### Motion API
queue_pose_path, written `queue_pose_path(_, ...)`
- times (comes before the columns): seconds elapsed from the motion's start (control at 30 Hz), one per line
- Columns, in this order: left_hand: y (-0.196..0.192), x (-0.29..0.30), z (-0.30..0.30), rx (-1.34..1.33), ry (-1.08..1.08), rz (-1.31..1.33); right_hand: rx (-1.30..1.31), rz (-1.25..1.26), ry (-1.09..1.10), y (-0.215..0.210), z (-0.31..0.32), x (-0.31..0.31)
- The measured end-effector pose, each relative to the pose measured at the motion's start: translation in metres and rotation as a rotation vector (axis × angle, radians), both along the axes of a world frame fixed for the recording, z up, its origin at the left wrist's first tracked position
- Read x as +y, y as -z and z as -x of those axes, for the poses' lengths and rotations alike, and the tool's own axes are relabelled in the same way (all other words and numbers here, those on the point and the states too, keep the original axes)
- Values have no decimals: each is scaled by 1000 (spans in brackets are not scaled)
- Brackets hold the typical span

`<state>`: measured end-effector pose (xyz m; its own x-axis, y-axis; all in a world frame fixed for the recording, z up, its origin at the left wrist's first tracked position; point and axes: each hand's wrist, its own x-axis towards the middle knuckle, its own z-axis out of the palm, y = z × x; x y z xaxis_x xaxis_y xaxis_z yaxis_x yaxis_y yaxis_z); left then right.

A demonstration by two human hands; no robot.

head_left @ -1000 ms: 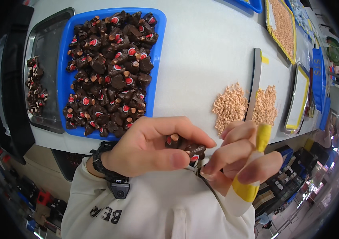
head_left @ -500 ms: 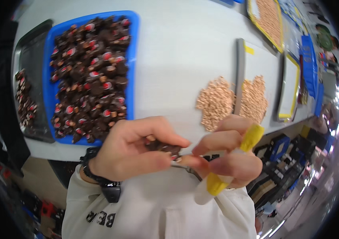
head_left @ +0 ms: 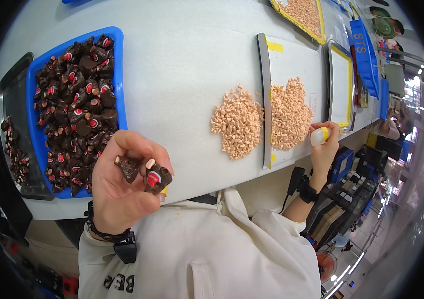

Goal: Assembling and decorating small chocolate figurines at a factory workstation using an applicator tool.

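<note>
Between the thumb and fingers of my left hand [head_left: 108, 194] are small dark-brown moulded parts [head_left: 158, 180], one bearing a red-and-white disc and a pale peg. My right hand [head_left: 325, 149] is closed around a white-and-yellow tool handle [head_left: 317, 136]; its working end cannot be made out. That hand is at the right edge of a heap of small pale peach pieces [head_left: 291, 117], which lies on a white grey-edged board [head_left: 296, 60]. A second heap of such pieces [head_left: 237, 124] lies on the table left of the board's grey edge.
To the left stands a blue tray [head_left: 119, 65] full of similar dark parts, beside a dark metal tray [head_left: 20, 84] with smaller bits. Yellow-edged trays [head_left: 341, 79] and a blue bin [head_left: 364, 57] line the far right. The table's front edge runs just before my body.
My hands have parted: the left moved left with the dark parts, the right moved right and away to the pale heap with the tool. The view has shifted to the right.
</note>
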<state>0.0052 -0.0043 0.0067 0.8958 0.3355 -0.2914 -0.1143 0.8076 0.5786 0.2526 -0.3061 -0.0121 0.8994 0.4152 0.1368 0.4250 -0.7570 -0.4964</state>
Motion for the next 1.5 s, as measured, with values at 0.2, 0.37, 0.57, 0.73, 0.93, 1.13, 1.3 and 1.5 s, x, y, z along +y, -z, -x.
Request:
queue_pose_path(0.2,3,4,-2,-62,97,-55,-66,65,59,3,2,5)
queue_pose_path(0.37,1,2,-1,-98,144,-25,-334,-185,-37,-30,33,49)
queue_pose_path(0.57,1,3,-5,-226,139,-202,265,-1022,-765,-41,111,147)
queue_pose_path(0.73,1,6,0,-199,96,-226,489,-1034,-718,-43,131,182)
queue_pose_path(0.93,1,3,0,-187,55,-255,501,-1055,-608,-39,140,185)
queue_pose_path(1.13,1,5,0,-206,22,-413,598,-979,-611,-38,136,182)
queue_pose_path(1.3,-1,5,1,-195,20,-501,802,-1001,-565,-40,135,179)
queue_pose_path(1.5,-2,5,1,-175,28,-503,737,-993,-613,-39,136,179)
